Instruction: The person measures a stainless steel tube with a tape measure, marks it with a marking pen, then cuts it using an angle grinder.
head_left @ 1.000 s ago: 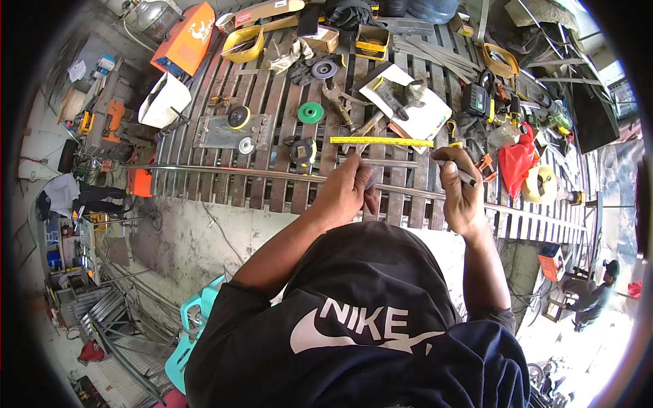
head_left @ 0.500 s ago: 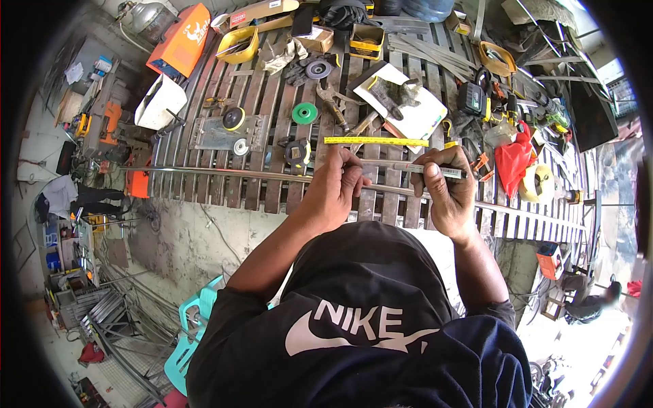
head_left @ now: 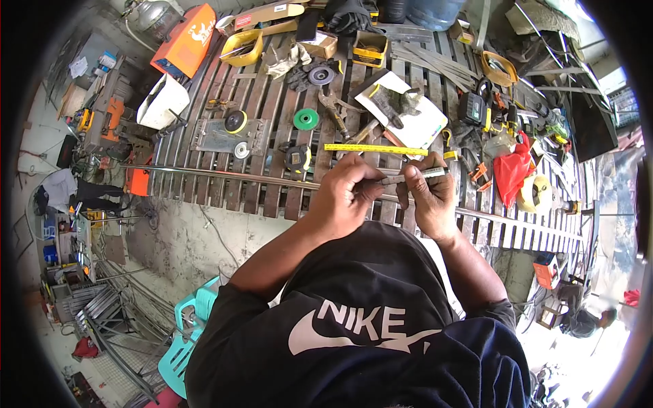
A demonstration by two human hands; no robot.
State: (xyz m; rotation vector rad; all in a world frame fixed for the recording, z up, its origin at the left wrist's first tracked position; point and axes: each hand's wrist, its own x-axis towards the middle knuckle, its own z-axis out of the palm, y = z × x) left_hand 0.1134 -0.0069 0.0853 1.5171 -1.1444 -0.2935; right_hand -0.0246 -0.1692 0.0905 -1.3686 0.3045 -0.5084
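My right hand (head_left: 432,198) is closed around a white and grey marker (head_left: 430,173), thumb on top. To its left, my left hand (head_left: 348,194) pinches the marker's left end, and the fingertips of both hands are close together. Just beyond the hands lies a yellow measuring strip (head_left: 374,149) on the slatted bench (head_left: 273,197). A long shiny metal tube (head_left: 224,175) runs crosswise along the bench's near edge and passes beneath both hands. The black and yellow tape measure (head_left: 297,158) rests left of my left hand.
Beyond the strip are locking pliers (head_left: 335,115), a green disc (head_left: 305,119), and a glove (head_left: 394,105) on white paper (head_left: 425,129). A red bag (head_left: 511,170) and tape roll (head_left: 535,194) lie at right. A turquoise chair (head_left: 187,333) stands lower left.
My hands have come closer together, the right one moving left and slightly down. My left fingers now hold the marker's left end.
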